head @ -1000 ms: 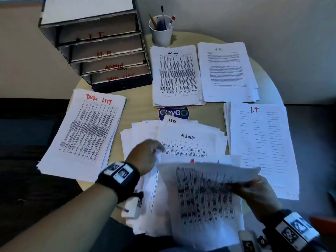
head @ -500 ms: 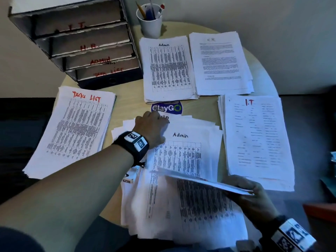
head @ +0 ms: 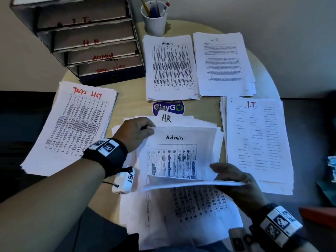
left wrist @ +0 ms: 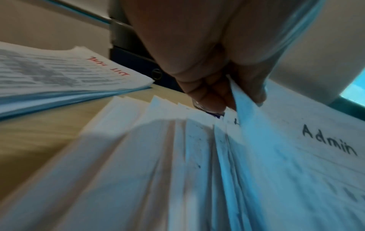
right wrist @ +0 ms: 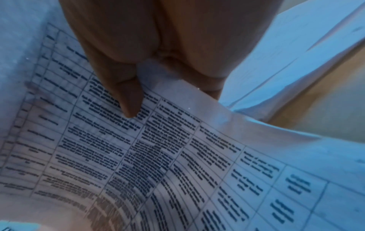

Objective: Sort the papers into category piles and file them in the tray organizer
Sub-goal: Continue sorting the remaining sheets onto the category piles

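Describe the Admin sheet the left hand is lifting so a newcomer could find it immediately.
Start at the round beige table and find the loose, unsorted fan of white papers at its near edge. The left hand pinches the far-left corner of the sheet with handwritten black "Admin" above a table grid; its neighbour behind reads "HR".

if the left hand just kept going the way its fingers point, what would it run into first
Probably the HR sheet sticking out of the unsorted stack, then the ClayGO sticker. The left hand, pinching the Admin sheet, points up-table; depth is unclear.

Round wooden tabletop (head: 127, 99) is packed: tray organizer (head: 87, 44), pen cup (head: 154, 20), four labelled paper piles (head: 171, 70), a loose unsorted heap (head: 181, 206), ClayGo sticker (head: 168, 107).
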Available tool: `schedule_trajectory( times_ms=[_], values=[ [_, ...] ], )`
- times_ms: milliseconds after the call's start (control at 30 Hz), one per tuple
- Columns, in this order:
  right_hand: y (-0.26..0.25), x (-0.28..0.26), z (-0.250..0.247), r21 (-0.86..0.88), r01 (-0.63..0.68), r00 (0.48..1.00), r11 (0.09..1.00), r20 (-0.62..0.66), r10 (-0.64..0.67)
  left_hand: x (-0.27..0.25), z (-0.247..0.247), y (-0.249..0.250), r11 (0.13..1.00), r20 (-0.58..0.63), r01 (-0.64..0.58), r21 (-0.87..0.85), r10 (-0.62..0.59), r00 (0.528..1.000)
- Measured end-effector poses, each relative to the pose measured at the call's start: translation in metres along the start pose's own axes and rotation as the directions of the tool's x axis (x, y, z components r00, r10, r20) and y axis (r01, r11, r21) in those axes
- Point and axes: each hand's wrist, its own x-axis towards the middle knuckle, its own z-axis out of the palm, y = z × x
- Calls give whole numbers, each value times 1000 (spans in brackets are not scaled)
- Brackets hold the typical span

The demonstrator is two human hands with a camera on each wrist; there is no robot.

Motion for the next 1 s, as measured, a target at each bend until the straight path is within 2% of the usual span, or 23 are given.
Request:
schedule_trajectory(
  times_ms=[33, 100, 167, 200, 267, 400, 500, 533, 600, 667, 700, 767, 833, 933, 1000],
  values=[
    [-13, 15, 0, -8, -18, 999, 1000, -30, 18, -4, -4, -3, 999, -20, 2, -34, -3, 1000],
    [-19, 34, 3, -84, 34, 999, 996, -19, -36, -11, -9, -8, 998, -36, 13, -66, -16, 999],
    [-9, 41, 10, -118, 67, 998, 991, -13, -69, -15, -12, -11, 996, -30, 26, -89, -29, 999],
    [-9, 46, 11, -127, 49, 999, 991, -7, -51, -17, -13, -12, 994, -25, 25, -103, -28, 999],
    [-11, 65, 17, -129, -3, 997, 992, -72, -7, -21, -14, -15, 992, -16, 18, -123, -20, 1000],
    [-24, 79, 26, -235, -93, 989, 968, -134, 62, -24, -15, -21, 977, 11, 51, -207, -50, 999],
    [-30, 78, 33, -228, -97, 987, 969, -149, 64, -25, -17, -24, 969, 1, 46, -243, -47, 999],
    [-32, 75, 34, -206, -92, 990, 974, -123, 67, -25, -17, -24, 964, -7, 45, -264, -48, 999],
    [-33, 65, 32, -185, 22, 1000, 983, 3, -22, -25, -19, -25, 949, -27, 74, -307, -87, 996],
    [-33, 48, 23, -126, 120, 985, 985, 138, -102, -25, -21, -27, 936, -36, 117, -332, -136, 990],
    [-32, 40, 19, -74, 119, 980, 990, 171, -105, -26, -22, -28, 930, -33, 129, -343, -149, 988],
    [-31, 28, 14, 67, 51, 988, 996, 145, -60, -29, -24, -27, 921, -15, 148, -360, -165, 986],
    [-24, 24, 9, 141, -13, 996, 990, 90, 0, -37, -27, -17, 915, 20, 136, -381, -139, 990],
    [-10, 30, 6, -97, -10, 1000, 995, 27, 13, -59, -30, 9, 932, 113, 48, -358, -7, 994],
    [2, 35, 6, -96, -74, 997, 993, -3, 74, -72, -31, 23, 954, 193, 18, -300, 43, 980]
  ],
)
